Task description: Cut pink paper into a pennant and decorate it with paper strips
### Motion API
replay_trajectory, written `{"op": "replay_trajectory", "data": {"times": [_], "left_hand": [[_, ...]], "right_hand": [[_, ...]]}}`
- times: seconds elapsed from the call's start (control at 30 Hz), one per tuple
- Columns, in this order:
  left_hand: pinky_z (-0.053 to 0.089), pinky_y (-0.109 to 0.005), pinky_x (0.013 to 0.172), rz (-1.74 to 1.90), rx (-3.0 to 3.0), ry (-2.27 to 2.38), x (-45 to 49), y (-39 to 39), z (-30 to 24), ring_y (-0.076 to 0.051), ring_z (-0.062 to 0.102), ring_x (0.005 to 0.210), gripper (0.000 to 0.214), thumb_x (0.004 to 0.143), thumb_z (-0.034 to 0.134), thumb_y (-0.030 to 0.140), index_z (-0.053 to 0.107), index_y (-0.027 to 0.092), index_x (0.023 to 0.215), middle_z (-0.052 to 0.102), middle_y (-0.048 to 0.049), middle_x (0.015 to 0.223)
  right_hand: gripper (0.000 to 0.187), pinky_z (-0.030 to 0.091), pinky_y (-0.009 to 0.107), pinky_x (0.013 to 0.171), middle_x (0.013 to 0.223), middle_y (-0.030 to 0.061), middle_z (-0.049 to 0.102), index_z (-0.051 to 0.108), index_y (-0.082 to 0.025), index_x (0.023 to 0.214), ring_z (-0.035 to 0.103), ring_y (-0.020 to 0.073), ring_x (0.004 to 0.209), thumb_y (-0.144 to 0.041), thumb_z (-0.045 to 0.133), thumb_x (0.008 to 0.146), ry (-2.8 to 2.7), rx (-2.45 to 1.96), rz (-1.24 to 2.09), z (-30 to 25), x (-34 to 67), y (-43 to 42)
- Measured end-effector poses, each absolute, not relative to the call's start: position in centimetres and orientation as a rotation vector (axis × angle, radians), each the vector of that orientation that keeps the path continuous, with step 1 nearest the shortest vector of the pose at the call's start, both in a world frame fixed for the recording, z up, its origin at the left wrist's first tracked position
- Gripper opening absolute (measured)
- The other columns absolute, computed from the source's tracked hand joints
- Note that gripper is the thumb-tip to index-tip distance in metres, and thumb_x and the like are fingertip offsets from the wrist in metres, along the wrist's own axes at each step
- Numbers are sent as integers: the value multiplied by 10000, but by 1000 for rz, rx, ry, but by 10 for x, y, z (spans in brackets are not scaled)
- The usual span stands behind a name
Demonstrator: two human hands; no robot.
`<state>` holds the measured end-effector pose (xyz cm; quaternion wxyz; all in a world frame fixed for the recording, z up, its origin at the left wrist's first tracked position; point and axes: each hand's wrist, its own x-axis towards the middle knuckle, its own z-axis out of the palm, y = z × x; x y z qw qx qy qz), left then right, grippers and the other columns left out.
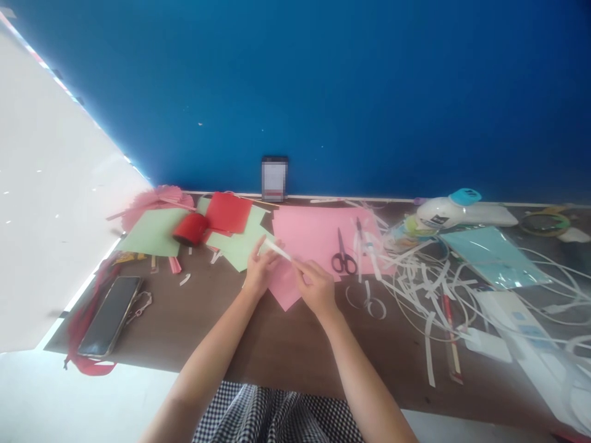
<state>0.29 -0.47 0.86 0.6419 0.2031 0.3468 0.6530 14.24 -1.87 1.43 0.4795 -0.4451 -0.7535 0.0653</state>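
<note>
Your 2 hands meet over the pink paper (318,227), with a slim white strip (279,248) stretched at a slant between them. The strip is above the left part of the pink paper, its left end farther from you than its right end. Your left hand (259,266) is at the left edge of the pink paper, thumb and fingers closed on the strip's left end. Your right hand (316,286) is over the near side of the pink paper, thumb and index finger pinching the strip's right end; how the other fingers curl, you cannot tell from here.

On the right part of the pink paper lie the black scissors (344,258), blades pointing away from you. Just left of the pink paper you have a light green sheet (247,243), partly under a red square (228,213). Farther left of the pink paper are a red roll (190,229), tipped on its side, and a pink pleated rosette (161,200). Your phone (111,317) lies left of the pink paper and nearer you. To the right of the pink paper are a white bottle (441,212) with a blue cap, a glossy teal packet (496,255) and a tangle of white cables (415,289).
</note>
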Motion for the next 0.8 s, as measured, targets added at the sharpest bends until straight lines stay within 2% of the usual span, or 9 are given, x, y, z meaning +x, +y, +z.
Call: {"op": "replay_trajectory", "data": {"times": [0.1,0.27,0.53,0.8], "left_hand": [[413,-412,915,1498,510,865,6,-6,10,-254,575,1033,691,634,702,165,369,225,1236,617,-132,1090],[420,-397,910,1520,554,905,7,-7,12,-251,577,1029,697,640,711,188,362,219,1242,637,-122,1040],[408,-390,917,1532,656,857,7,-9,9,-260,556,1058,760,651,716,228,310,230,1293,553,-149,1179],[438,-350,882,1586,693,887,9,-6,1,-233,583,1016,757,654,714,231,319,238,1300,584,-128,1121]], "right_hand": [[196,456,208,551,615,4,625,670,-204,925,557,101,554,-163,516,811,-1819,-1062,210,16,141,-20],[207,461,212,577,637,4,632,661,-197,943,558,101,572,-141,520,803,-1805,-1045,259,17,140,-22],[213,461,215,594,655,15,629,662,-195,950,557,104,600,-150,508,810,-1806,-1077,257,15,140,-22],[214,462,214,602,682,19,646,657,-193,956,563,103,612,-150,507,810,-1815,-1067,255,15,139,-21]]}}
